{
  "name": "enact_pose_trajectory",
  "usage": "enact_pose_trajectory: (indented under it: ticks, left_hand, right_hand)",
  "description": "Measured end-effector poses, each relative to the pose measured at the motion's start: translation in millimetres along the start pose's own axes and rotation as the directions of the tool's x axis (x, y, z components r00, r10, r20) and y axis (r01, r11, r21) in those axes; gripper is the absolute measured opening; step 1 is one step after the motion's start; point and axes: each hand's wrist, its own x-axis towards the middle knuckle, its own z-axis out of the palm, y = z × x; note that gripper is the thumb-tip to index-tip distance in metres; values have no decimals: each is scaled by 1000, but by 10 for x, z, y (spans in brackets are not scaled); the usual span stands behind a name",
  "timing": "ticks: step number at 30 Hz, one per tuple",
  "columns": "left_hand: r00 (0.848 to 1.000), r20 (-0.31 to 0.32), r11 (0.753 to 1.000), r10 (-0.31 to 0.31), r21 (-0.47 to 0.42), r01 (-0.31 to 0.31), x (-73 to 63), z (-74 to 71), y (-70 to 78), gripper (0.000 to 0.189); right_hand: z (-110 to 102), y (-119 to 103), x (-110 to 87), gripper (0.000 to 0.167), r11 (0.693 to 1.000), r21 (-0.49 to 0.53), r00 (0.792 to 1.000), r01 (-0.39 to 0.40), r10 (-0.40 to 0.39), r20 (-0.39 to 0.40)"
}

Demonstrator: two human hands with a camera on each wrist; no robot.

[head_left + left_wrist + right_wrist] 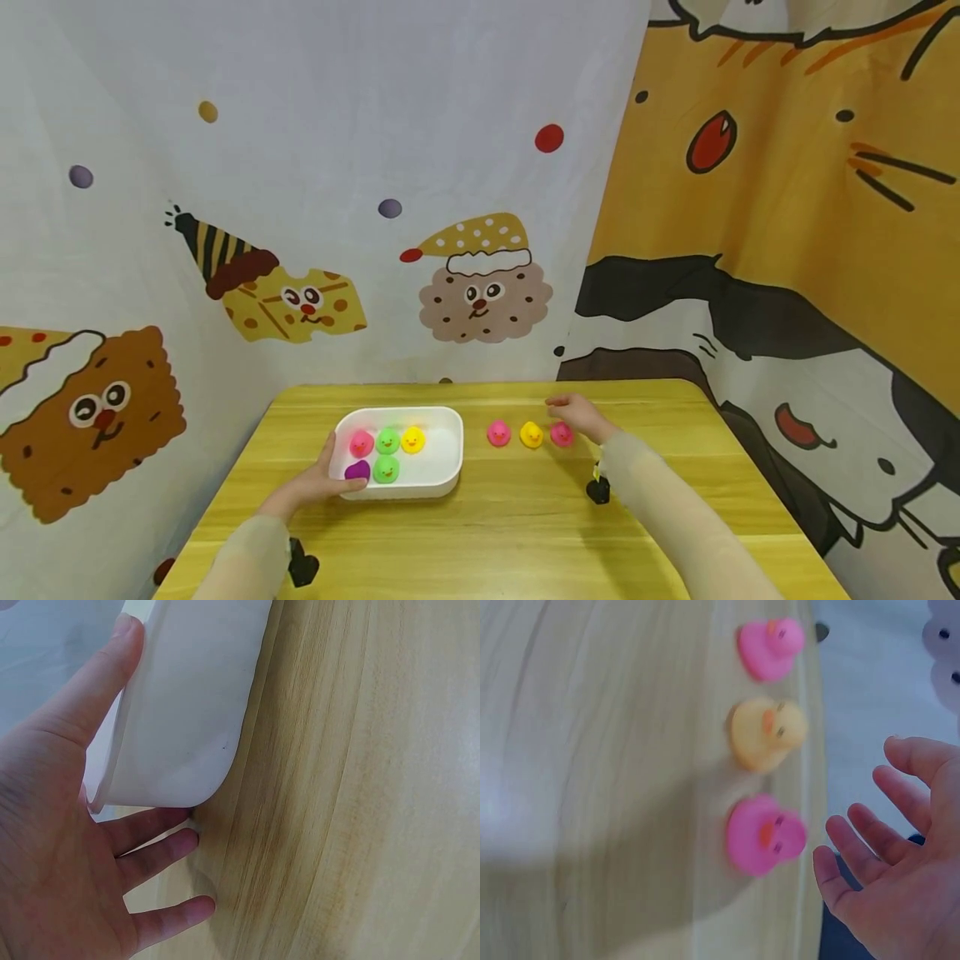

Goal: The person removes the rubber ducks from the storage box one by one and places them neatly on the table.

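At the near left corner of a white plastic tub (438,457), my left hand (318,482) holds on, thumb along the rim and fingers spread at the outer end wall. Inside the tub sit small rubber ducks: a pink one (362,443), two green ones (387,439), a yellow one (413,440) and a purple piece (357,472) partly behind the thumb. My right hand (900,862), holding nothing, hovers with loosely bent fingers beside a pink duck (761,836). A yellow duck (765,735) and another pink duck (771,649) stand in line with it.
Everything stands on a wood-grain table (517,533), its back edge against a white cloth backdrop (337,125) printed with cartoon figures. An orange cartoon cloth (780,192) hangs at the right. Each wrist wears a small black device (597,489).
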Motion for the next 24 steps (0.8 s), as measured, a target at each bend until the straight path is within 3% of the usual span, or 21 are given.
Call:
enact_pose_trajectory:
  ticks: [6,15,24]
  left_hand:
    - [1000,2,1000,-16,-25,16,61,-1,-81,130]
    - [1000,-19,1000,5,0,-5,-10,-11,12,125]
    - [999,-32,1000,24,7,-24,12,8,-14,123]
  right_hand:
    - [171,-271,73,37,998,67,1000,18,-20,16]
    - [507,-536,154,38,987,156,996,49,-61,69]
    - [800,-769,185,35,967,246,992,67,-92,92]
